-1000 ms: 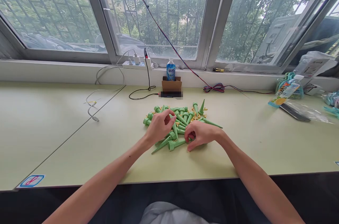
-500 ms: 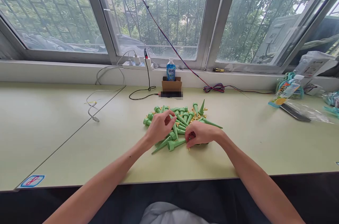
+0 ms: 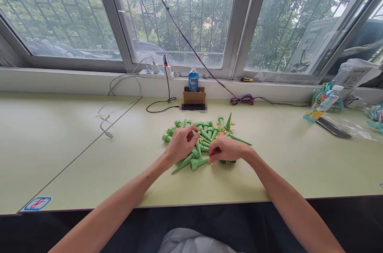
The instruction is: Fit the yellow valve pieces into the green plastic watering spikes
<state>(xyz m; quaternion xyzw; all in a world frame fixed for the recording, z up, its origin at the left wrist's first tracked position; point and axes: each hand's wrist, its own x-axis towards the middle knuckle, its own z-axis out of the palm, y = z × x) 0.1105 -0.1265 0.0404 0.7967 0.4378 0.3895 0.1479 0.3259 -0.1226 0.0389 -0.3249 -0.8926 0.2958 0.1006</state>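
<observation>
A pile of green cone-shaped plastic spikes (image 3: 206, 133) with small yellow parts lies on the pale green table (image 3: 284, 161). My left hand (image 3: 179, 145) rests on the pile's left side, fingers curled and pinched around a green spike. My right hand (image 3: 226, 149) sits at the pile's near right edge, fingers bent and pinched on a small yellow part; what else it holds is hidden under the fingers. The two hands are a short gap apart.
A small cardboard box (image 3: 194, 95) and a blue-labelled bottle (image 3: 193, 78) stand behind the pile by the window sill. White and black cables (image 3: 119, 103) and a power strip (image 3: 154, 72) lie at the back left. Another bottle (image 3: 324, 102), a dark flat object and bags sit far right.
My right hand has lifted slightly and drawn back toward the pile with its small yellow part. My left hand has barely shifted.
</observation>
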